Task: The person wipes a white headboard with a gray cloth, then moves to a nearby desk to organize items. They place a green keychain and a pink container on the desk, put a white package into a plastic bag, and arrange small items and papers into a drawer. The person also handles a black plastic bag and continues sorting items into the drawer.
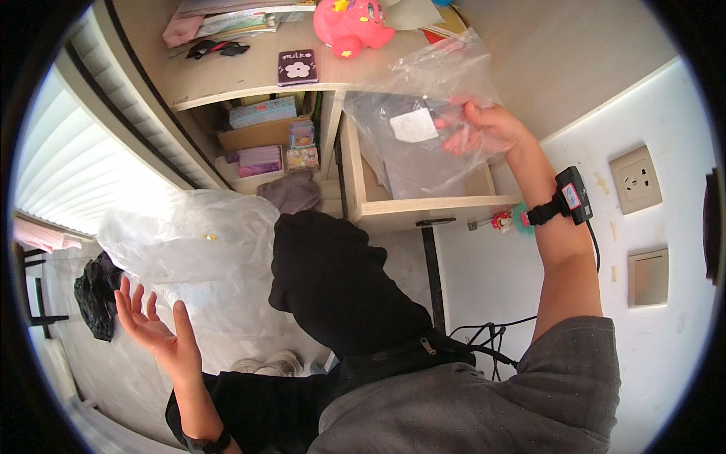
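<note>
My right hand (482, 127) is raised over an open wooden drawer (442, 204) and holds a clear plastic bag (420, 162). Several of its fingers show through the plastic, and the bag hangs across the drawer opening. A white label (414, 125) sits on the bag. My left hand (161, 332) is low on the left, palm turned up and fingers apart, with nothing in it. Beyond it stands a large translucent plastic bag (193, 235) on the floor. A crumpled black plastic bag (96, 298) lies left of that hand.
A pink plush toy (351, 28) and a dark notebook (298, 67) rest on the shelf above. Small boxes (260, 161) fill the cubby beside the drawer. A key (476, 225) with charms hangs near the drawer front. Black cables (493, 335) run by the wall socket (635, 179) side.
</note>
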Motion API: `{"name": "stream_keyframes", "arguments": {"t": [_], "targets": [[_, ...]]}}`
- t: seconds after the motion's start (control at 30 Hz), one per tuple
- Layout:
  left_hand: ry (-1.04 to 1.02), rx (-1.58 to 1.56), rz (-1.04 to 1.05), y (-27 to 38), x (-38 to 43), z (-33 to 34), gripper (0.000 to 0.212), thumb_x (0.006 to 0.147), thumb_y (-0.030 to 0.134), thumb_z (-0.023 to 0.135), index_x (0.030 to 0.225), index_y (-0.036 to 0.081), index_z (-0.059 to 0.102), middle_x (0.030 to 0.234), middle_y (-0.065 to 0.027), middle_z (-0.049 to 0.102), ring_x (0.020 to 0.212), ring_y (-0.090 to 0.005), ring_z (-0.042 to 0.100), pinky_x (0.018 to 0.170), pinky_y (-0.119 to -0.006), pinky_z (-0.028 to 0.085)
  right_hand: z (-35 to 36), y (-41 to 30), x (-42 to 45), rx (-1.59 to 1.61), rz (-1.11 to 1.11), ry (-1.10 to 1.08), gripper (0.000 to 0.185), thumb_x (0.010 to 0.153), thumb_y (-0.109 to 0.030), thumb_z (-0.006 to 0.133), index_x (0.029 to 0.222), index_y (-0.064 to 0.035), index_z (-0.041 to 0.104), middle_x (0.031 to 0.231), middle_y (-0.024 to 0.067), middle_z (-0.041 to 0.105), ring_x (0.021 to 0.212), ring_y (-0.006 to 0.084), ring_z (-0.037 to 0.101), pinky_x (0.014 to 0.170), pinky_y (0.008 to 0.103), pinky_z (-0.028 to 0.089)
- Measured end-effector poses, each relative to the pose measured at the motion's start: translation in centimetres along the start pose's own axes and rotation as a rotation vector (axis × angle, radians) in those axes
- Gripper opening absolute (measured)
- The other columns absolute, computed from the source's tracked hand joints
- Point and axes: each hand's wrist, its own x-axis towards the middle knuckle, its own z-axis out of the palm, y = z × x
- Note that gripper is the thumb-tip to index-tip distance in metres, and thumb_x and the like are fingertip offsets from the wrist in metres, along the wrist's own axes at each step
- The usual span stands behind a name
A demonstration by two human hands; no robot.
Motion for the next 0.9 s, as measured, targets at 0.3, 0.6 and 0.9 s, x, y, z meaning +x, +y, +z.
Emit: {"name": "stream_keyframes", "arguments": {"t": [0.3, 0.6, 0.9], "targets": [[-0.200, 0.109, -0.241, 0.6, 0.5, 0.3, 0.073, 0.083, 0.009, 0.065, 0.147, 0.012, 0.029, 0.152, -0.0069, 0.026, 0.135, -0.0310, 0.030, 0.103, -0.046, 0.034, 3.6, -0.7, 4.4, 0.108, -0.289, -0.255, 0.042, 0.095, -0.021, 0.053, 0.135, -0.0168, 0.042, 0.129, 0.0187, 0.054, 0.102, 0.0435, 0.062, 0.087, 0.0548, 0.050], [0.204, -0.264, -0.478, -2.2, 3.1, 0.8, 0.062, 0.084, 0.013, 0.067, 0.139, 0.003, 0.039, 0.132, -0.0122, 0.047, 0.088, -0.0162, 0.056, 0.077, -0.029, 0.047, 20.0, 4.0, 18.6, 0.248, -0.171, -0.702, 0.047, 0.092, -0.005, 0.052, 0.137, -0.0027, 0.039, 0.129, 0.0164, 0.055, 0.122, 0.0373, 0.050, 0.102, 0.0500, 0.041], [0.033, -0.723, -0.332, 2.6, 0.1, -7.5, 0.067, 0.080, -0.005, 0.046, 0.144, 0.001, 0.031, 0.149, -0.0050, 0.034, 0.061, 0.0002, 0.040, 0.047, -0.013, 0.029, 36.9, 22.0, 28.6, -0.839, -0.278, -0.487, 0.025, 0.083, -0.006, 0.058, 0.107, -0.0081, 0.063, 0.101, 0.0060, 0.066, 0.089, 0.0193, 0.062, 0.079, 0.0352, 0.048]]}}
